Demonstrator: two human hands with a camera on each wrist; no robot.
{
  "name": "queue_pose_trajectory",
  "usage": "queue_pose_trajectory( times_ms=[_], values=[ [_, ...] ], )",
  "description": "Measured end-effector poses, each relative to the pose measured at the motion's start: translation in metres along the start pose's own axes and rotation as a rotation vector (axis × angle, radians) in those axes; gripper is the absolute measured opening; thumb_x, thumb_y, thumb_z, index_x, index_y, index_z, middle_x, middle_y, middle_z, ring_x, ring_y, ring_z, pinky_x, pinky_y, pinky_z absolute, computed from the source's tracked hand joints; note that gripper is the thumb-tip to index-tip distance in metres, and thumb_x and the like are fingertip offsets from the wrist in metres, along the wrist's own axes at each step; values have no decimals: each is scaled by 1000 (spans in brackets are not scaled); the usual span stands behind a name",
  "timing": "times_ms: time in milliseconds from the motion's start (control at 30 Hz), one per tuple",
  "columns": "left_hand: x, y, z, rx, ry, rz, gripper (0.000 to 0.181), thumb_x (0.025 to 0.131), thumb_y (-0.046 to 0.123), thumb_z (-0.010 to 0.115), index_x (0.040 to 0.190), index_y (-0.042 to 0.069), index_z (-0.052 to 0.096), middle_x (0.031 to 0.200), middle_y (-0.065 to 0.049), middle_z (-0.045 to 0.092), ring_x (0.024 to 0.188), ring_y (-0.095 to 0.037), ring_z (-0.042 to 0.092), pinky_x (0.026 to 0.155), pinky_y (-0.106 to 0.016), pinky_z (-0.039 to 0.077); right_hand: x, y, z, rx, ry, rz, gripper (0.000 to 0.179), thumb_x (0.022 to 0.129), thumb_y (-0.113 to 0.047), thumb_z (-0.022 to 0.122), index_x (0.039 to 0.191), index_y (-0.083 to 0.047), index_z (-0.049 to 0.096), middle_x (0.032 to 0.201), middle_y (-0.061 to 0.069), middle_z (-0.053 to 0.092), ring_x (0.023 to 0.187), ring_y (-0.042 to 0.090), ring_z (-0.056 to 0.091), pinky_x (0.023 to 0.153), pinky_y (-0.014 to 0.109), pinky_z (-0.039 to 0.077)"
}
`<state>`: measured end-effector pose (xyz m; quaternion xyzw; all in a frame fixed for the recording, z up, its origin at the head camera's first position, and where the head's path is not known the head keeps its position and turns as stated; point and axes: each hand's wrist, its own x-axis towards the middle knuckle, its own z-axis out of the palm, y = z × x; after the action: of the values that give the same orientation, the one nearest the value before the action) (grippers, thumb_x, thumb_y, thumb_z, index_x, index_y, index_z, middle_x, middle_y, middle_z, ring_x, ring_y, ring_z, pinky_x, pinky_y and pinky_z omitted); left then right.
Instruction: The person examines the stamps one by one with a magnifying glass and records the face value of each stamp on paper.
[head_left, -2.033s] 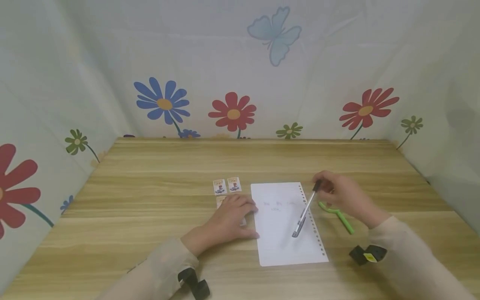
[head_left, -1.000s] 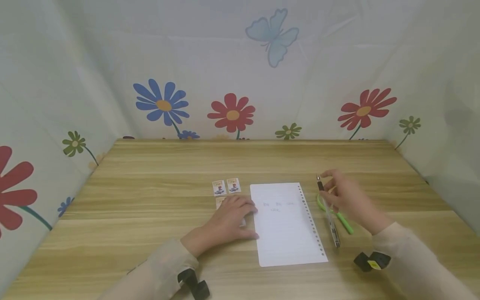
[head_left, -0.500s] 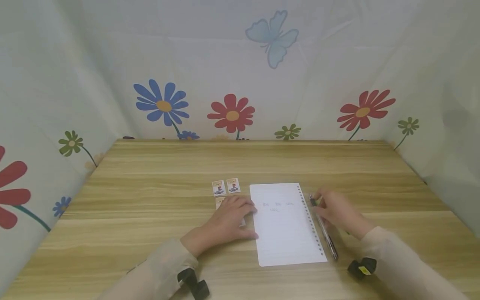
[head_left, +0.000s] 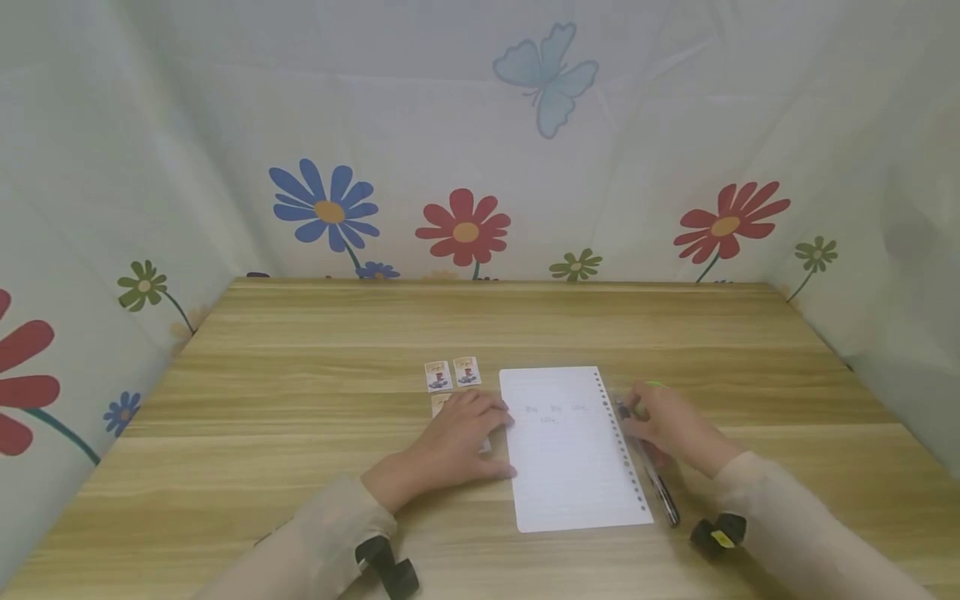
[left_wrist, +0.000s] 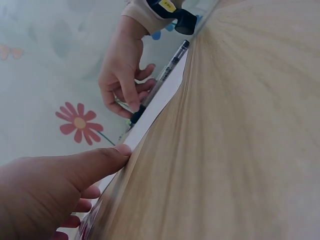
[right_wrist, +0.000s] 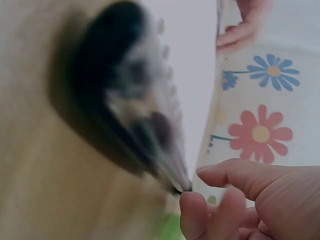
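Note:
My left hand (head_left: 457,433) rests with spread fingers at the left edge of a white lined sheet of paper (head_left: 573,483), thumb and fingertips along that edge. Partly under this hand lie small picture stamps; two more, a left stamp (head_left: 438,377) and a right stamp (head_left: 467,372), show beyond it. Along the punched right edge of the sheet lies a clear gel pen (head_left: 662,493). My right hand (head_left: 678,425) is at the pen's far end, its thumb (right_wrist: 225,175) apart from the index finger (right_wrist: 192,212), whose tip is right beside the pen.
Mostly hidden behind my right hand is a green looped thing (head_left: 655,384). Faint handwriting is on the upper part of the sheet. The wooden table (head_left: 337,333) ends at a floral curtain (head_left: 637,150) on the back and both sides.
My right hand has turned the pen from over the sheet, carried it right and laid it along the sheet's edge; its thumb now stands off the pen. The left hand has stayed put.

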<state>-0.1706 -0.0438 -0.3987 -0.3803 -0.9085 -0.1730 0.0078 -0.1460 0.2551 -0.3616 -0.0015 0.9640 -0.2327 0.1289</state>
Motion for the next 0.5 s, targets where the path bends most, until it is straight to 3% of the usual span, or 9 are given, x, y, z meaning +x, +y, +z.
queue_pose_trajectory(
  times_ms=[133,267,500],
  values=[
    [0,0,0,-2,4,0,60,76,54,72,120,14,64,131,-2,57,128,-23,46,114,-44,31,-4,5,-11,14,24,-29,33,91,-13,60,118,6,54,75,9,61,55,16,55,48,27,48],
    [-1,-1,-3,-8,26,15,59,76,53,72,120,14,64,131,-4,58,128,-24,46,114,-45,32,-10,13,-24,-6,61,-69,25,92,-17,59,108,3,56,74,8,61,55,16,54,47,28,46],
    [3,-8,-9,-39,131,25,51,77,43,76,117,14,66,125,-5,62,122,-26,52,108,-49,38,-21,28,-37,-109,94,-65,25,88,-22,66,95,2,61,83,13,65,67,18,58,54,30,49]
  ],
)
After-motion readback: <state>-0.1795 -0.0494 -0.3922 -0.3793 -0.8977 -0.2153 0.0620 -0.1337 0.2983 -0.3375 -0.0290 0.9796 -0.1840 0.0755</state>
